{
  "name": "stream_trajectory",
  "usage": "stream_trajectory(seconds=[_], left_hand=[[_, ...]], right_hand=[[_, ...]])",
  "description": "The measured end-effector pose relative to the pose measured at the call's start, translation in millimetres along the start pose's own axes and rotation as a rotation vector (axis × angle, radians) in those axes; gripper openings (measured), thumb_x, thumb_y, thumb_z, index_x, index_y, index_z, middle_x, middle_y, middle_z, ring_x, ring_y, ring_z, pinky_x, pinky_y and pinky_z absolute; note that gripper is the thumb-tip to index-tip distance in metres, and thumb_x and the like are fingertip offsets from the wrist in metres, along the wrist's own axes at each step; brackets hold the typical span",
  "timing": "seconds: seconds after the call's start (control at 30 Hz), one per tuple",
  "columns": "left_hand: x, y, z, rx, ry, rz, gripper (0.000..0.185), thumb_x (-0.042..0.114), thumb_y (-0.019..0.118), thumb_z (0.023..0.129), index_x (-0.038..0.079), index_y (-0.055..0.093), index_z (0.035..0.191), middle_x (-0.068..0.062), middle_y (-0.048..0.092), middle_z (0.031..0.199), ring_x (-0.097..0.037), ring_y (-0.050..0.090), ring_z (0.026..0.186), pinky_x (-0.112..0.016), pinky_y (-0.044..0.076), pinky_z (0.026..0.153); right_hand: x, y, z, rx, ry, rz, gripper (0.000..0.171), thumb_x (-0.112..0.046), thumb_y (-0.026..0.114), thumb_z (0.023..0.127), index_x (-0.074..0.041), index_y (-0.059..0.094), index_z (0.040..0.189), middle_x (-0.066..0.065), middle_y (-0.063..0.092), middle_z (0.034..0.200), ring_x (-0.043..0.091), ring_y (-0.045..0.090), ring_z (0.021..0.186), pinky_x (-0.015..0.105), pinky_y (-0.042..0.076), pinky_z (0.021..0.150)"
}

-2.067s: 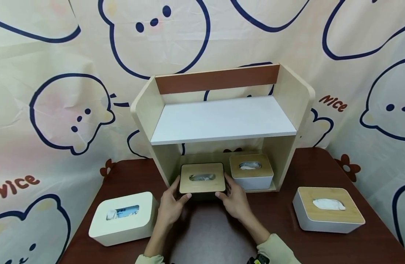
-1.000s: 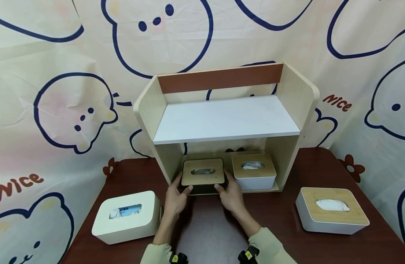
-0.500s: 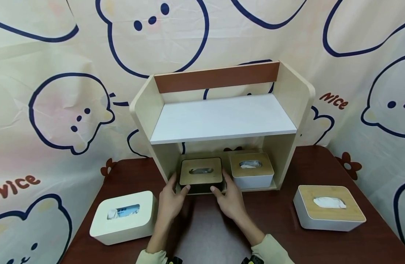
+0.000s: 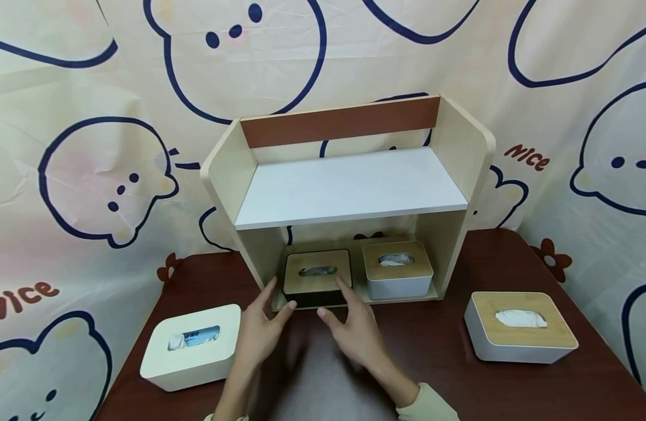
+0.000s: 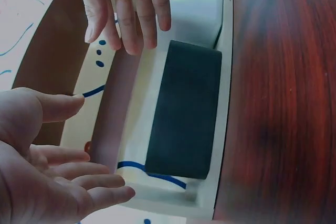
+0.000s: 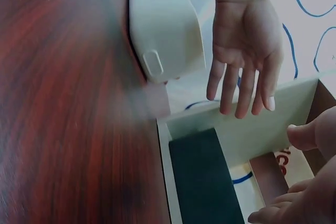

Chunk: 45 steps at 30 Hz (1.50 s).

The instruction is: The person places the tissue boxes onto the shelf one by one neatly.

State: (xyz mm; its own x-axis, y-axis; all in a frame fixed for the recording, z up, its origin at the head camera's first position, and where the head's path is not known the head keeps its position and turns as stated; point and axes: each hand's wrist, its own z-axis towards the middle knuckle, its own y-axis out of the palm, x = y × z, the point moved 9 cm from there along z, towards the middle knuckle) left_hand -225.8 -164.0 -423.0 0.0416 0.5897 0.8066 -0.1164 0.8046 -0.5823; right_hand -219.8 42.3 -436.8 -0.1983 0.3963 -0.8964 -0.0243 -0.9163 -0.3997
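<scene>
Black tissue box (image 4: 316, 279) sits in shelf's (image 4: 349, 187) lower-left bay, long axis L–R; left hand (image 4: 259, 330) & right hand (image 4: 354, 333) flank its front corners (fingers spread, holding nothing).

Cream cartoon-print cloth backdrop (image 4: 91, 88) (navy outlines, "nice" lettering) behind dark reddish wood table (image 4: 449, 374); even, soft light.

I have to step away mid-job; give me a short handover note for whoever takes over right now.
Left hand: open, holds nothing, just off the black tissue box with wooden lid.
Right hand: open, holds nothing; contact with the box unclear.
Done: the black box sits in the lower bay of the pale wooden shelf, beside the small white wooden-lidded box.
Left, probably: all-white box and large white wooden-lidded box, both on the dark red table.
</scene>
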Motion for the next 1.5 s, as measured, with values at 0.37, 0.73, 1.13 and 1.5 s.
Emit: stream_trajectory(seconds=[0.37, 0.73, 1.13, 1.5], left_hand=[[-4.7, -23.0, -11.4, -0.08, 0.017, 0.034, 0.069, 0.029, 0.076, 0.103, 0.013, 0.047, 0.163, -0.017, 0.05, 0.165, -0.041, 0.051, 0.149, -0.062, 0.051, 0.113], [-35.5, -65.7, -34.7, -0.095, -0.013, 0.082, 0.077, 0.037, 0.074, 0.103, 0.013, 0.039, 0.167, -0.017, 0.038, 0.173, -0.041, 0.046, 0.153, -0.047, 0.048, 0.115], [-76.0, -105.8, -44.1, -0.082, -0.213, 0.177, 0.09, 0.053, 0.073, 0.101, 0.017, 0.03, 0.171, -0.023, 0.033, 0.174, -0.047, 0.047, 0.148, -0.051, 0.047, 0.112], [-124.3, -147.6, -45.1, -0.111, -0.428, 0.241, 0.108, 0.057, 0.072, 0.1, 0.02, 0.002, 0.174, -0.024, 0.003, 0.179, -0.062, 0.017, 0.157, -0.077, 0.027, 0.119]], right_hand=[[-16.3, 29.2, -10.6, -0.096, -0.064, 0.005, 0.076, -0.034, 0.078, 0.101, -0.004, 0.046, 0.162, 0.015, 0.052, 0.164, 0.04, 0.052, 0.15, 0.062, 0.045, 0.12], [-17.7, 61.6, -19.5, -0.218, -0.052, 0.009, 0.078, -0.041, 0.075, 0.101, -0.009, 0.043, 0.165, 0.013, 0.053, 0.163, 0.036, 0.053, 0.149, 0.061, 0.046, 0.119], [-18.4, 88.5, -24.1, -0.277, -0.025, 0.017, 0.078, -0.046, 0.076, 0.1, -0.018, 0.044, 0.165, 0.005, 0.052, 0.165, 0.032, 0.05, 0.152, 0.056, 0.045, 0.122], [-23.3, 117.0, -23.7, -0.342, -0.013, 0.008, 0.081, -0.051, 0.075, 0.099, -0.022, 0.042, 0.167, -0.001, 0.047, 0.168, 0.032, 0.046, 0.155, 0.056, 0.043, 0.124]])
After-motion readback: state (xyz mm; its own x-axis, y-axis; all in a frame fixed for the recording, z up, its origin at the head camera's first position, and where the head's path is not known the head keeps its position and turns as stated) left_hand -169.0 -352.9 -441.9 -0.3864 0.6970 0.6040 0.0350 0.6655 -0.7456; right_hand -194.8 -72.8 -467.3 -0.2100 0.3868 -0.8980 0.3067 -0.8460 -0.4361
